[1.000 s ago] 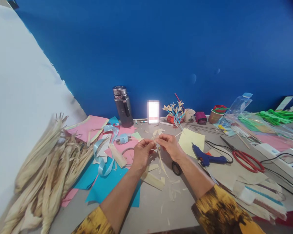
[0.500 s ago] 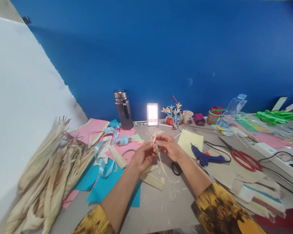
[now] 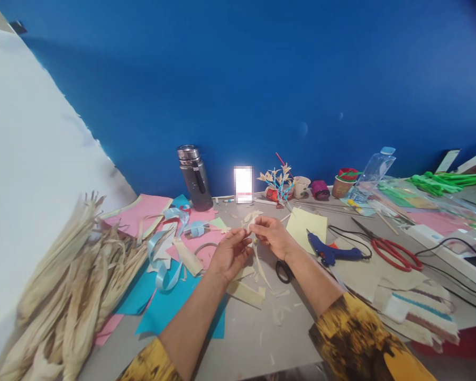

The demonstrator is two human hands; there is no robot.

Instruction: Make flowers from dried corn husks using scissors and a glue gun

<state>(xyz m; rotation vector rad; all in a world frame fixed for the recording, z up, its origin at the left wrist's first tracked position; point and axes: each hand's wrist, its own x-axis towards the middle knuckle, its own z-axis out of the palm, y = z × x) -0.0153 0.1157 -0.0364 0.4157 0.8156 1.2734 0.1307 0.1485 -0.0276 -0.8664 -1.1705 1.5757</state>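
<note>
Fingers: both hands pinch one small pale husk piece (image 3: 250, 225) between thumb and fingertips, held just above the table (image 3: 246, 338), near the middle of its width and toward the far edge.
Left hand (image 3: 230, 254): palm turned up, fingers curled closed on the lower side of the husk piece.
Right hand (image 3: 273, 236): fingertips closed on the same piece from the right, touching the left hand's fingertips; a thin husk strip (image 3: 259, 262) hangs down from the grip.
Sleeves: both forearms come in from the near edge, each in a yellow and black patterned sleeve (image 3: 360, 344).
Left end of table: a large heap of dried corn husks (image 3: 67, 280) lies there, reaching the near left corner.
Left of the hands: blue paper (image 3: 174, 309) and pink paper (image 3: 145, 211) lie overlapping, with a curl of light blue ribbon (image 3: 164, 254) on top.
Right of the hands: a yellow paper sheet (image 3: 306, 226), then a blue glue gun (image 3: 329, 253), then red-handled scissors (image 3: 392, 251), all lying flat.
Below the right wrist: a black tape roll (image 3: 282, 271) lies on the table.
Far edge: a dark metal flask (image 3: 194, 177) stands upright against the blue wall (image 3: 262, 79); a small pot of husk flowers (image 3: 278, 182) stands to its right.
</note>
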